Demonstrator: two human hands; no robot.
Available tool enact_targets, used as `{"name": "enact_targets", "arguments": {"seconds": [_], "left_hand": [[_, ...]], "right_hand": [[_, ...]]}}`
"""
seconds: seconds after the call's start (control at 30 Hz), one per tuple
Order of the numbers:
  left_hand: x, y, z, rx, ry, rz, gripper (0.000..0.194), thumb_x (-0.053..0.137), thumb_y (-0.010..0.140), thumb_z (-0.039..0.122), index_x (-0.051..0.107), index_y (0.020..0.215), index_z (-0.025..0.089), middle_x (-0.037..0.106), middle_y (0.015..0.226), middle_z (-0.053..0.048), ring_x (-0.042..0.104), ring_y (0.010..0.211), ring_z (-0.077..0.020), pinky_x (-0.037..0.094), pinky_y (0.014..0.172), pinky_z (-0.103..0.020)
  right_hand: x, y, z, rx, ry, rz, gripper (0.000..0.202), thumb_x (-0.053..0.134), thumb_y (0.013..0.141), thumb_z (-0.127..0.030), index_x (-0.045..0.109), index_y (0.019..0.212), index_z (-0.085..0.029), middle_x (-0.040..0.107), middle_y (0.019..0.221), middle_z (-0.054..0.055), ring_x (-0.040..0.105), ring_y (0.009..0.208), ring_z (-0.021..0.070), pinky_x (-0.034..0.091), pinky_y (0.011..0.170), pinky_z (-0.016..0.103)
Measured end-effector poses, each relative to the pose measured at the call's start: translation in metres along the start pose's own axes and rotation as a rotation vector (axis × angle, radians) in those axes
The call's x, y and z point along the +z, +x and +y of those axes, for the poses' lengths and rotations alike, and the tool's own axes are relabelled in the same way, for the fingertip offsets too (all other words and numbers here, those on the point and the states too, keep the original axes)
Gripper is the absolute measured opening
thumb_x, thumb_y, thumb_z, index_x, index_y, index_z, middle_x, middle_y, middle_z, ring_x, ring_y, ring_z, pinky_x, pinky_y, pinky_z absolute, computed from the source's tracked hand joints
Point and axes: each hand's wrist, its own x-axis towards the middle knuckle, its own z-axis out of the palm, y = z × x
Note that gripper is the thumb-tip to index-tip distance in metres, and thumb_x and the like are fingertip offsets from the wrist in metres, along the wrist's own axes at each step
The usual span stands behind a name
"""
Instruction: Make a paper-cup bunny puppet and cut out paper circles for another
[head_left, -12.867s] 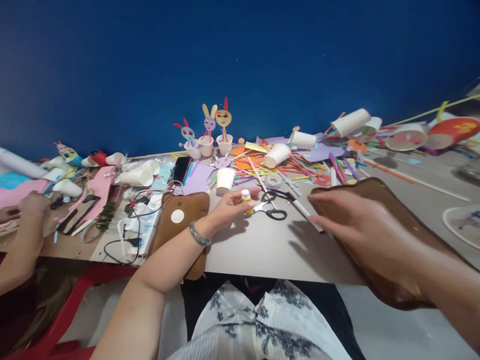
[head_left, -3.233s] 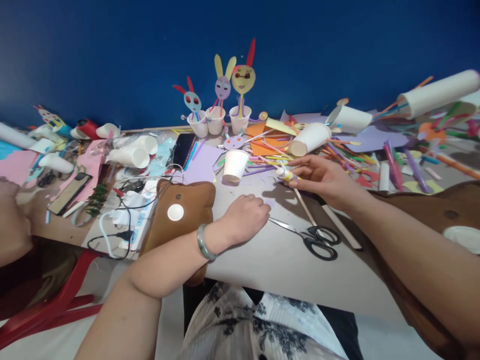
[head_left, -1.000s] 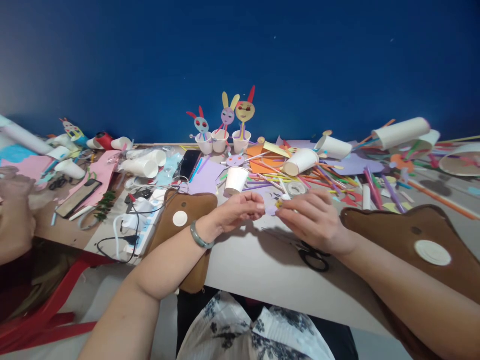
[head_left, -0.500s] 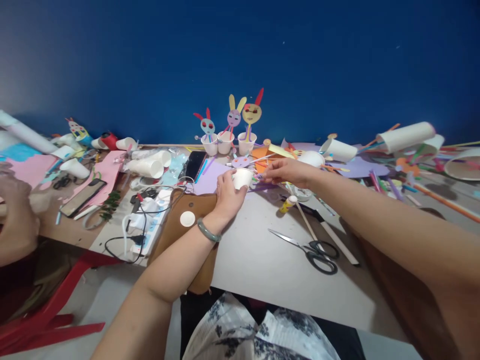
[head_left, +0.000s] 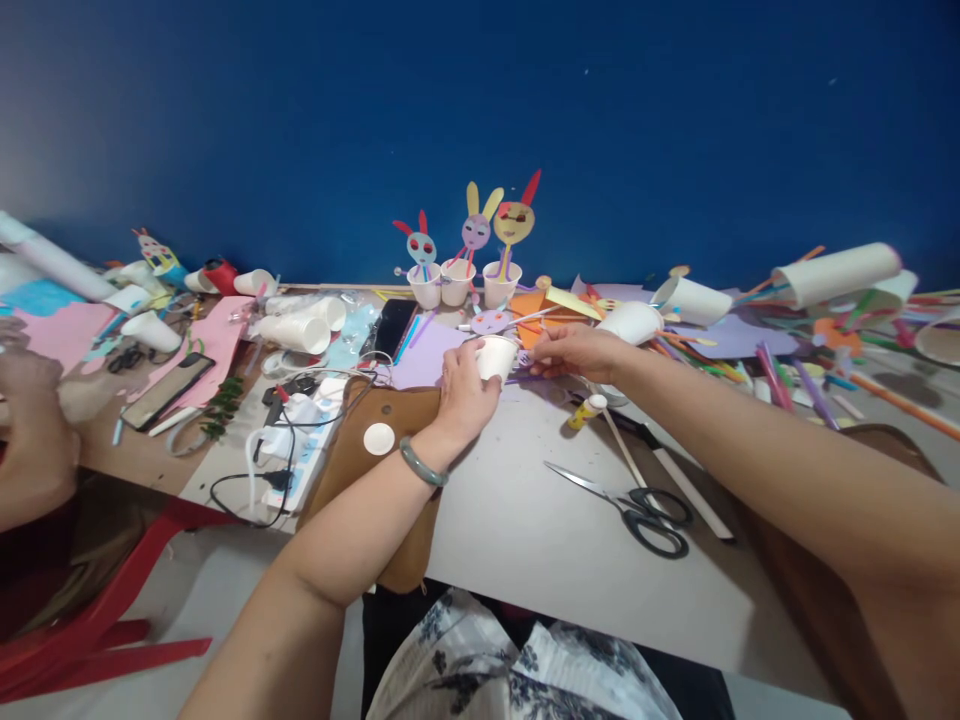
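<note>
My left hand (head_left: 469,395) is wrapped round a white paper cup (head_left: 496,355), tilted slightly toward my right hand. Just beyond the cup's rim shows a purple paper face (head_left: 490,321) with small red eyes; whether it is fixed to the cup cannot be made out. Right beside the cup, my right hand (head_left: 570,355) has thumb and fingers pinched together at a small purplish piece too small to name. Behind them stand three paper cups (head_left: 455,284) with rabbit-eared paper faces on pipe-cleaner bodies. Purple paper (head_left: 427,360) lies left of my left hand.
Black-handled scissors (head_left: 630,508), a yellow glue stick (head_left: 587,411) and a white stick lie in front of my right arm. A brown pouch (head_left: 405,560) and a power strip (head_left: 304,465) are at left. Another person's hand (head_left: 26,400) is at far left. Craft scraps crowd the back right.
The view has shifted slightly, so most things sit a little further right in the picture. My hands keep their holds, the cup still beside my right fingers.
</note>
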Motion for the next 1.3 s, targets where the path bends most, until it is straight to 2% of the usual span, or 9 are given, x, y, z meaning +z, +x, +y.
{"name": "enact_targets", "arguments": {"seconds": [0.07, 0.2, 0.3, 0.47, 0.6, 0.73, 0.9, 1.1, 1.3], "left_hand": [[-0.002, -0.001, 0.002, -0.011, 0.009, -0.028, 0.060, 0.064, 0.086, 0.016, 0.047, 0.144, 0.017, 0.049, 0.138, -0.017, 0.051, 0.134, -0.0297, 0.043, 0.117, -0.045], [-0.004, -0.003, 0.005, -0.025, 0.049, -0.081, 0.061, 0.064, 0.089, 0.023, 0.047, 0.147, 0.022, 0.048, 0.134, -0.015, 0.058, 0.125, -0.0291, 0.047, 0.114, -0.046], [-0.003, -0.003, 0.006, -0.018, 0.107, -0.103, 0.057, 0.063, 0.090, 0.028, 0.049, 0.146, 0.026, 0.048, 0.131, -0.013, 0.062, 0.117, -0.0280, 0.049, 0.110, -0.046], [-0.001, -0.004, 0.009, -0.002, 0.177, -0.119, 0.053, 0.059, 0.093, 0.031, 0.052, 0.144, 0.026, 0.048, 0.129, -0.012, 0.061, 0.120, -0.0292, 0.049, 0.110, -0.046], [-0.002, -0.005, 0.013, -0.001, 0.193, -0.138, 0.054, 0.060, 0.093, 0.032, 0.053, 0.146, 0.025, 0.048, 0.127, -0.013, 0.060, 0.120, -0.0298, 0.049, 0.109, -0.046], [-0.002, -0.006, 0.016, 0.003, 0.191, -0.148, 0.054, 0.060, 0.094, 0.033, 0.052, 0.147, 0.024, 0.049, 0.127, -0.014, 0.059, 0.121, -0.0296, 0.049, 0.108, -0.045], [0.001, -0.006, 0.013, 0.008, 0.162, -0.138, 0.054, 0.060, 0.094, 0.034, 0.052, 0.147, 0.025, 0.051, 0.125, -0.014, 0.060, 0.119, -0.0301, 0.050, 0.108, -0.046], [0.004, -0.007, 0.011, 0.012, 0.164, -0.135, 0.055, 0.059, 0.095, 0.034, 0.050, 0.149, 0.025, 0.052, 0.126, -0.014, 0.061, 0.117, -0.0305, 0.051, 0.107, -0.047], [0.004, -0.007, 0.010, 0.045, 0.162, -0.142, 0.056, 0.058, 0.096, 0.037, 0.049, 0.150, 0.024, 0.052, 0.126, -0.015, 0.061, 0.117, -0.0305, 0.049, 0.109, -0.048]], "right_hand": [[-0.001, 0.001, 0.003, -0.039, 0.010, 0.016, 0.032, 0.084, 0.074, -0.006, 0.055, 0.067, -0.018, 0.062, 0.057, 0.000, 0.061, 0.057, 0.0099, 0.049, 0.052, 0.019], [-0.010, 0.004, 0.007, -0.131, -0.001, 0.000, 0.039, 0.086, 0.074, -0.015, 0.048, 0.065, -0.020, 0.049, 0.048, -0.006, 0.036, 0.042, 0.0042, 0.026, 0.040, 0.020], [-0.016, 0.003, 0.008, -0.141, 0.014, -0.035, 0.041, 0.086, 0.074, -0.023, 0.046, 0.067, -0.021, 0.046, 0.047, -0.007, 0.032, 0.040, 0.0044, 0.021, 0.040, 0.021], [-0.017, -0.002, 0.008, -0.108, 0.053, -0.035, 0.040, 0.087, 0.070, -0.018, 0.047, 0.068, -0.021, 0.053, 0.053, -0.004, 0.039, 0.044, 0.0044, 0.026, 0.039, 0.019], [-0.016, -0.001, 0.011, -0.078, 0.070, -0.056, 0.030, 0.083, 0.073, -0.014, 0.053, 0.070, -0.018, 0.064, 0.063, 0.002, 0.043, 0.046, 0.0046, 0.033, 0.039, 0.018], [-0.018, 0.000, 0.013, -0.029, 0.057, -0.089, 0.025, 0.079, 0.076, -0.012, 0.056, 0.069, -0.017, 0.068, 0.066, 0.005, 0.045, 0.044, 0.0050, 0.032, 0.037, 0.017], [-0.017, -0.002, 0.014, 0.014, 0.072, -0.098, 0.025, 0.078, 0.080, -0.013, 0.056, 0.069, -0.017, 0.071, 0.066, 0.006, 0.045, 0.043, 0.0056, 0.031, 0.036, 0.018], [-0.015, 0.001, 0.015, 0.035, 0.058, -0.111, 0.027, 0.080, 0.083, -0.012, 0.056, 0.070, -0.018, 0.073, 0.070, 0.005, 0.047, 0.044, 0.0059, 0.038, 0.040, 0.019], [-0.010, 0.002, 0.012, 0.064, 0.082, -0.026, 0.027, 0.070, 0.084, -0.001, 0.056, 0.067, -0.017, 0.070, 0.066, 0.006, 0.050, 0.047, 0.0077, 0.044, 0.044, 0.020]]}}
